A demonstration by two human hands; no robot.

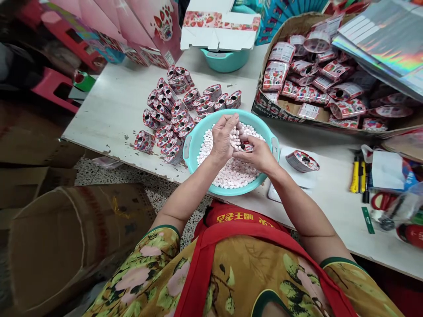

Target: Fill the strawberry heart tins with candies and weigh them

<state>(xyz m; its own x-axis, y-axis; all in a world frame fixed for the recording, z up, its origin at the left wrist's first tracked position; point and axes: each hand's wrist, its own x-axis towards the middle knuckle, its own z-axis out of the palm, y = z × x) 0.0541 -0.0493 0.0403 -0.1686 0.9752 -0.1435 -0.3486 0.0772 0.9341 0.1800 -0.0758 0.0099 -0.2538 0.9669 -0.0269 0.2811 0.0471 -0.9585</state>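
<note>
Left grip (223, 138): cupping white pellets (235, 138)
Right grip (258, 154): holding printed container (246, 147)
Basin (228, 192): sitting below
Carton (271, 108): standing beyond, right

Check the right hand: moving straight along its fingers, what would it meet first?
Probably the left hand: the fingers of the right hand point toward it above the teal basin. Depth is unclear, so it might pass beneath, to the white pieces.

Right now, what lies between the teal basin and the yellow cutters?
One printed container on a flat white plate, then tabletop, shows there in the head view.
</note>
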